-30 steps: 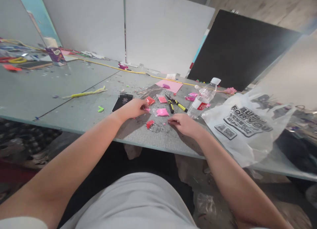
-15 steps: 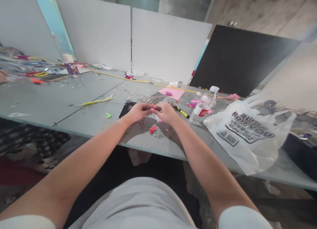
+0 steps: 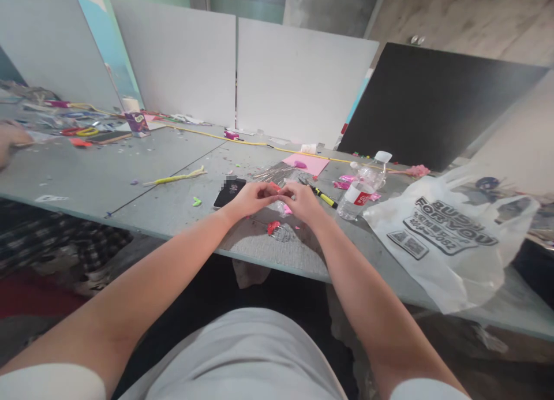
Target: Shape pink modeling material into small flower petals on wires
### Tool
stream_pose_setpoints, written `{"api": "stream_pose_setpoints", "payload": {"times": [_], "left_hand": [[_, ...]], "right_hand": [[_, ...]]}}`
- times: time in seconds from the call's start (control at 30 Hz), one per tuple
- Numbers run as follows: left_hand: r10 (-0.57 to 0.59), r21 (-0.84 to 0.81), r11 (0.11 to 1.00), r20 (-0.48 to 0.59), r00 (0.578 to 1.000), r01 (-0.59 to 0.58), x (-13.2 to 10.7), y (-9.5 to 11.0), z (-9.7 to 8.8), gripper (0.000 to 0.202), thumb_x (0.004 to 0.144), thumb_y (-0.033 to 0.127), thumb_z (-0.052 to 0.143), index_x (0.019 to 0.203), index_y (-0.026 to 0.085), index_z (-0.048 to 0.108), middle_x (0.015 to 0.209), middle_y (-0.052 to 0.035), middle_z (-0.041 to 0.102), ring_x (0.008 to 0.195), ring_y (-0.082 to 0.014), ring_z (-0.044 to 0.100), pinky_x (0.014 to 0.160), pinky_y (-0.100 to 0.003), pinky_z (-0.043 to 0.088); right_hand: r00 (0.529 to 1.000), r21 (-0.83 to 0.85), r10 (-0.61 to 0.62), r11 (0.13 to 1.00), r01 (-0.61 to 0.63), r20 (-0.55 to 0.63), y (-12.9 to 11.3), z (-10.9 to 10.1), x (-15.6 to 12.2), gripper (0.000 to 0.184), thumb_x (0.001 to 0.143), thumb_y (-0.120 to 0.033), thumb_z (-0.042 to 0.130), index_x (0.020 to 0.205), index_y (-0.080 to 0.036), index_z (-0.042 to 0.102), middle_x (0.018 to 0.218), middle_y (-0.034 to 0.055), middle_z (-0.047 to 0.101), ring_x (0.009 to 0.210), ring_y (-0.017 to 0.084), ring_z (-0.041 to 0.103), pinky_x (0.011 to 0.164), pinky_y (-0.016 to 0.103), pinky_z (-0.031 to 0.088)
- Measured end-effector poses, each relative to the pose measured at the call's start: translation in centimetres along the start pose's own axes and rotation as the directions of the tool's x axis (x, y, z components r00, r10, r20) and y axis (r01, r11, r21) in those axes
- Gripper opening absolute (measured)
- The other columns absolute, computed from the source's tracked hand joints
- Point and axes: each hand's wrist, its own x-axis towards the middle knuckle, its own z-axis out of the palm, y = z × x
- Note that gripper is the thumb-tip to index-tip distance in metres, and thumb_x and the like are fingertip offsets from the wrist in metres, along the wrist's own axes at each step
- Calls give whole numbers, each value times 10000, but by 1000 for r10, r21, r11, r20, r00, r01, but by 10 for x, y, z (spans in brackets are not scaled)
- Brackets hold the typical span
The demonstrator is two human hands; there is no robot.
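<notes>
My left hand (image 3: pixel 254 198) and my right hand (image 3: pixel 300 199) meet fingertip to fingertip above the table, both closed in a pinch. What they hold is mostly covered by the fingers and too small to name; a bit of red (image 3: pixel 274 186) shows just beyond the fingertips. Below the hands, near the table's front edge, lies a small red lump (image 3: pixel 273 227) with a tangle of thin wire or clear film (image 3: pixel 283 234) beside it. A dark phone (image 3: pixel 228 194) is left of my left hand. Right of my right hand lies a yellow-and-black tool (image 3: pixel 324 197).
A clear bottle (image 3: pixel 357 198) and a white plastic bag (image 3: pixel 437 232) stand at the right. Behind the hands are thin wires (image 3: pixel 272 173) and pink paper (image 3: pixel 309 163). Left lie a yellow-green twisted stem (image 3: pixel 175 176) and green bits (image 3: pixel 197 201). Another person's hand (image 3: pixel 11 137) is far left.
The whole view has shifted slightly, so things appear further right. My hands stay pinched together with small finger movements. Another person's hand has come further into view at the far left.
</notes>
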Motion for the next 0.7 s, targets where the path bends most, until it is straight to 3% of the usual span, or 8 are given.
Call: {"api": "stream_pose_setpoints", "payload": {"times": [0.13, 0.27, 0.37, 0.53, 0.7], "left_hand": [[43, 57, 997, 18, 999, -44, -2, 0, -1, 354, 943, 488, 730, 925, 134, 744, 824, -60, 745, 704, -149, 632, 649, -272, 480], [85, 149, 985, -7, 996, -83, 0, -1, -2, 180, 915, 317, 724, 900, 138, 739, 881, -79, 764, 795, -183, 680, 755, -305, 527], [126, 211, 969, 29, 992, -129, 1, -3, -3, 156, 911, 247, 698, 1008, 150, 774, 973, -93, 791, 862, -205, 708, 809, -318, 542], [172, 307, 932, 100, 980, -195, 5, -7, -5, 189, 970, 267, 648, 1007, 166, 803, 1092, -129, 790, 960, -238, 712, 870, -347, 526], [159, 382, 901, 150, 976, -206, 7, -12, -6, 141, 954, 296, 707, 959, 168, 765, 950, -93, 764, 881, -227, 676, 844, -339, 491]], "right_hand": [[999, 34, 32, 999, -32, -2, 5, 0, -1, 65, 895, -202, 769, 837, -173, 759, 847, 55, 781, 821, 206, 691, 802, 325, 493], [969, 65, 171, 985, -162, -178, 21, -1, 3, 93, 917, -208, 672, 894, -152, 743, 880, 92, 787, 803, 217, 699, 818, 359, 531], [936, 112, 249, 967, -228, -248, 32, -4, 5, 96, 872, -196, 688, 909, -139, 757, 886, 103, 804, 768, 208, 712, 797, 352, 561], [925, 176, 293, 951, -256, -241, 37, -8, 5, 143, 803, -201, 758, 924, -140, 803, 909, 101, 832, 796, 209, 747, 817, 346, 591], [929, 176, 303, 947, -269, -211, 34, -10, 3, 113, 862, -266, 758, 852, -156, 781, 743, 69, 790, 671, 201, 721, 745, 348, 591]]}}
